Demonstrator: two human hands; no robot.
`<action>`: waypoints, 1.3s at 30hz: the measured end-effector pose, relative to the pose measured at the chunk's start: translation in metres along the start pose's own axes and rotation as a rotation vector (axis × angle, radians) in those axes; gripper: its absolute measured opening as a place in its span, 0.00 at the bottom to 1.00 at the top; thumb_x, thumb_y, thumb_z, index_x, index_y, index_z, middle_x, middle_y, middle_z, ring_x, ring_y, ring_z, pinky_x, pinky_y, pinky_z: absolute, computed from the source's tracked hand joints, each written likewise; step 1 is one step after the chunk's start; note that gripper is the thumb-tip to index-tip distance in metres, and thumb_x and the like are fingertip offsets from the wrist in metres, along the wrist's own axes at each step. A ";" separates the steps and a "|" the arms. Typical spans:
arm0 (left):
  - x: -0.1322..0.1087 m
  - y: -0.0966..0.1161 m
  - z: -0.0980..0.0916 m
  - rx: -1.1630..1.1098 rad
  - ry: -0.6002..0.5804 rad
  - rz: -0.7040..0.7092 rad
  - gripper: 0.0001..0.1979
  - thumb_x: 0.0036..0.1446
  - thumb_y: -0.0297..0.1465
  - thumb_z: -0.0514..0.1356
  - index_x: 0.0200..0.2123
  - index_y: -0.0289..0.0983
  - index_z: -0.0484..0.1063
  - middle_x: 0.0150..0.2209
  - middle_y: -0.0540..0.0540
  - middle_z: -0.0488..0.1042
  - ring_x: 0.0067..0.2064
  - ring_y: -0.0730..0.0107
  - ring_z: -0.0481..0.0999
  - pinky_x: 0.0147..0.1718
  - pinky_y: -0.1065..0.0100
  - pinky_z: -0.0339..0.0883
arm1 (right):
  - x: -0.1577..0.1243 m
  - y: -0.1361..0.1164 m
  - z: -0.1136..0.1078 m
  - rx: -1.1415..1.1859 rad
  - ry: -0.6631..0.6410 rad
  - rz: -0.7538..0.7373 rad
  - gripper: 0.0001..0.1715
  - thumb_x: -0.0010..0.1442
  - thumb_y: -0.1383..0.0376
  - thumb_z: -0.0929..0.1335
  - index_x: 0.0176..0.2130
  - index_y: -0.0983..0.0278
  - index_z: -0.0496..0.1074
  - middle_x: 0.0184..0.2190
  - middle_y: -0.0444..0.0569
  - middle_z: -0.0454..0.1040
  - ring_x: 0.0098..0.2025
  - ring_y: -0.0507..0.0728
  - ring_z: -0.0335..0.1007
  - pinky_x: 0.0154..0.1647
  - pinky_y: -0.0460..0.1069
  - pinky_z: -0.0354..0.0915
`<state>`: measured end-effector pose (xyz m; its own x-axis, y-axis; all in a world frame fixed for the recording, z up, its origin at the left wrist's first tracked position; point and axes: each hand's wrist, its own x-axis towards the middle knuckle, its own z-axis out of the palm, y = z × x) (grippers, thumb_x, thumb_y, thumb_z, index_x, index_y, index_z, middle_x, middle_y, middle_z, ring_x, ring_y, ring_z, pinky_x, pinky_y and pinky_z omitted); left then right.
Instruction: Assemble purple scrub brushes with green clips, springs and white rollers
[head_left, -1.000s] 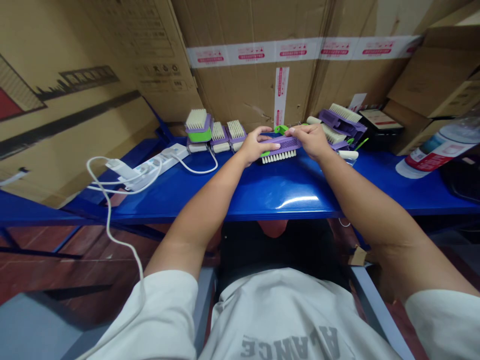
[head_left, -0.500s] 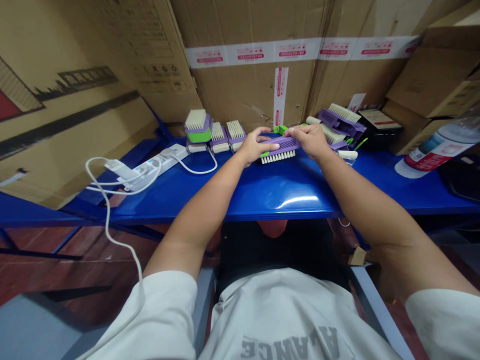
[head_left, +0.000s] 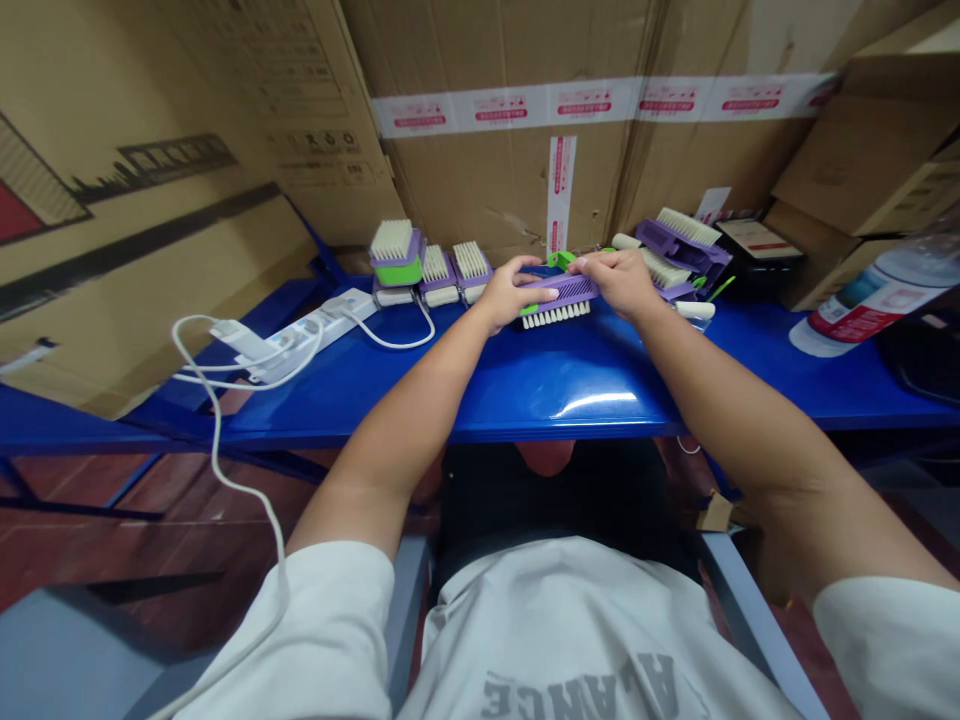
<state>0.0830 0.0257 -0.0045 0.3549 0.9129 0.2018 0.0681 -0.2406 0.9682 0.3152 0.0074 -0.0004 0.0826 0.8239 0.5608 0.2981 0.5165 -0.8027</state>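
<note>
Barely anything has shifted: our left hand (head_left: 514,293) and right hand (head_left: 619,280) still clamp one purple brush (head_left: 562,295), fingers together. Five more brushes (head_left: 397,252) stand beyond.

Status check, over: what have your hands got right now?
Left hand and right hand on a purple scrub brush, one at each end. White bristles toward you. More brushes stand just left of it.

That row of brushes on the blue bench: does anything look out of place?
Yes, at the right end. One purple-backed scrubbing brush lies tilted beside another brush rather than sitting level, so that cluster looks askew next to the three brushes lined up neatly on the left.
</note>
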 end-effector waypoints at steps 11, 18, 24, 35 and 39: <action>0.000 0.000 0.000 -0.029 0.005 0.012 0.36 0.51 0.27 0.82 0.62 0.39 0.77 0.54 0.38 0.87 0.61 0.47 0.88 0.69 0.40 0.78 | 0.001 0.004 -0.001 0.043 -0.021 -0.025 0.14 0.59 0.53 0.79 0.27 0.58 0.87 0.31 0.48 0.87 0.38 0.60 0.84 0.44 0.55 0.77; 0.002 -0.003 -0.001 -0.034 -0.002 0.018 0.36 0.51 0.27 0.82 0.62 0.40 0.76 0.53 0.39 0.87 0.59 0.50 0.89 0.68 0.43 0.79 | 0.001 0.005 -0.001 0.044 -0.029 -0.005 0.15 0.60 0.53 0.79 0.28 0.58 0.87 0.31 0.47 0.87 0.37 0.60 0.82 0.43 0.54 0.76; 0.002 -0.003 0.000 -0.020 0.001 0.008 0.37 0.52 0.27 0.82 0.63 0.40 0.76 0.55 0.38 0.87 0.61 0.50 0.88 0.69 0.44 0.79 | 0.002 0.006 -0.001 0.055 -0.062 0.012 0.19 0.61 0.48 0.80 0.28 0.58 0.86 0.30 0.47 0.86 0.35 0.58 0.79 0.42 0.54 0.74; 0.002 -0.001 0.000 -0.017 -0.004 -0.008 0.36 0.54 0.26 0.81 0.64 0.39 0.75 0.55 0.39 0.87 0.61 0.52 0.88 0.70 0.45 0.78 | 0.002 0.002 -0.005 0.096 -0.152 -0.002 0.40 0.60 0.27 0.77 0.27 0.58 0.81 0.32 0.50 0.85 0.40 0.62 0.82 0.50 0.58 0.77; 0.001 0.000 0.000 -0.032 -0.004 0.002 0.36 0.52 0.27 0.81 0.63 0.39 0.76 0.53 0.39 0.87 0.61 0.50 0.88 0.69 0.44 0.78 | 0.000 -0.004 -0.004 0.061 -0.122 0.036 0.39 0.66 0.28 0.74 0.31 0.59 0.84 0.35 0.50 0.86 0.45 0.64 0.86 0.57 0.59 0.78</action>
<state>0.0835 0.0262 -0.0044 0.3585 0.9111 0.2032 0.0373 -0.2315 0.9721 0.3175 0.0045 0.0031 -0.0256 0.8623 0.5058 0.2384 0.4966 -0.8346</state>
